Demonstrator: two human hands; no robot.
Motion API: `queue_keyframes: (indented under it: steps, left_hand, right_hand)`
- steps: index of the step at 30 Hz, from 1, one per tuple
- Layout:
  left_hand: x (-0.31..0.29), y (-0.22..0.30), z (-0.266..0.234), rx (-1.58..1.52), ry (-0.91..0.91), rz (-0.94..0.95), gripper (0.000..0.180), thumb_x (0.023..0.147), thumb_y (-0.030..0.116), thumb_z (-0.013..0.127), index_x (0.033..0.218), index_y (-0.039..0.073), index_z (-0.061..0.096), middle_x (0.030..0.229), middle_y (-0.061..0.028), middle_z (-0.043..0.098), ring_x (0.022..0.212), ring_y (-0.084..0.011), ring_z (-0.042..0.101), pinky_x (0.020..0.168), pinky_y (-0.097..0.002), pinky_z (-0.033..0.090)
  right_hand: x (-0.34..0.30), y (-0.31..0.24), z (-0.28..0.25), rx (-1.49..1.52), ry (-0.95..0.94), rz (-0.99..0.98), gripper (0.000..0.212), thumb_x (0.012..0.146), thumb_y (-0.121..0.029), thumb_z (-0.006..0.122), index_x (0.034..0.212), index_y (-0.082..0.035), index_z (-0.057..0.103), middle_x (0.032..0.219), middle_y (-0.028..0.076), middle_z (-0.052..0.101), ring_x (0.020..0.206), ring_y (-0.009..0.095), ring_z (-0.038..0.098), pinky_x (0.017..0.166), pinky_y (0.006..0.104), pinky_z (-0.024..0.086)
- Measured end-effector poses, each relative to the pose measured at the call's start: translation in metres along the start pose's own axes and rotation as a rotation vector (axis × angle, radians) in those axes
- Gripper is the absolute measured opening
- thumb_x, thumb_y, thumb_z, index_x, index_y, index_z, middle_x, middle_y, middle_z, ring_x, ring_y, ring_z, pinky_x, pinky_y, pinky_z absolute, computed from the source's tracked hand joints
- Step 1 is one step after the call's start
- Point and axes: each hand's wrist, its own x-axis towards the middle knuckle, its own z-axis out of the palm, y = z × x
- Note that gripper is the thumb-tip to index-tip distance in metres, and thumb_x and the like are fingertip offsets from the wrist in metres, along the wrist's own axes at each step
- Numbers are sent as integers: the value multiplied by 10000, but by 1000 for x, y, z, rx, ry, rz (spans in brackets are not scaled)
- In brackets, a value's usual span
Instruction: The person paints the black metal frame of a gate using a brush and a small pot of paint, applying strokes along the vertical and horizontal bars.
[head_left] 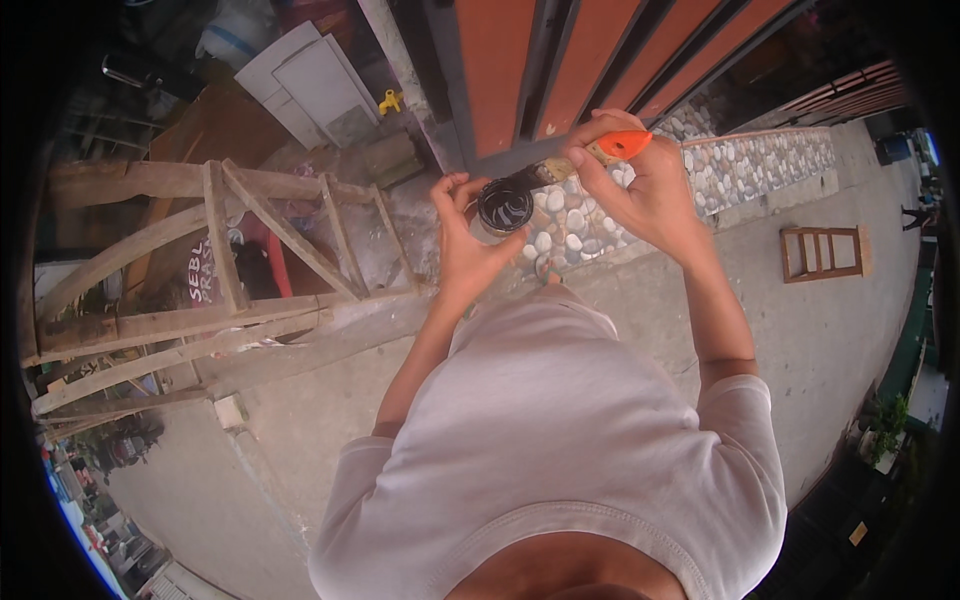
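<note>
My left hand is wrapped round a small open can of black paint, its mouth facing up. In my right hand is a paintbrush with an orange handle. The brush tilts down to the left, and its dark bristles are at the can's rim; whether they touch it I cannot tell. Just beyond both hands stands a panel of orange boards and dark bars.
A ledge of set pebbles runs along the panel's foot. A wooden frame like a ladder leans at the left. Boards and a yellow tap are behind it. On the concrete ground lies a small wooden frame.
</note>
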Motion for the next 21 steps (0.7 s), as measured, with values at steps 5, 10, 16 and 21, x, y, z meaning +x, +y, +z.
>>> queue_keyframes:
  steps: [5, 10, 16, 21]
  left_hand:
    - [13, -1, 2, 32, 4, -11, 879, 659, 40, 824, 1315, 41, 240, 1206, -160, 536, 1111, -270, 584, 1013, -384, 454]
    - [24, 1, 1, 21, -6, -13, 877, 676, -19, 797, 1330, 66, 218, 1226, -145, 507, 1153, -220, 553, 1005, -341, 471]
    - [30, 0, 0, 60, 16, -7, 870, 677, -27, 796, 1325, 61, 223, 1230, -144, 511, 1144, -218, 558, 1001, -339, 472]
    - [27, -6, 3, 62, 21, -9, 855, 681, -23, 801, 1313, 54, 230, 1225, -144, 522, 1142, -218, 561, 1000, -338, 471]
  right_hand:
    - [1, -5, -15, 97, -146, 27, 126, 823, -103, 683, 913, -16, 689, 849, 95, 681, 788, 268, 612, 765, 377, 502]
    - [2, -2, -14, 115, -279, -18, 207, 724, -67, 688, 928, -32, 696, 848, 86, 666, 809, 268, 592, 803, 368, 492]
    - [6, 5, -21, 53, -311, -69, 258, 642, -1, 644, 890, -39, 698, 830, 66, 640, 785, 257, 564, 836, 372, 475]
    - [14, 8, -29, 120, -285, -15, 212, 676, -4, 636, 875, -23, 704, 821, 64, 679, 785, 237, 618, 888, 381, 471]
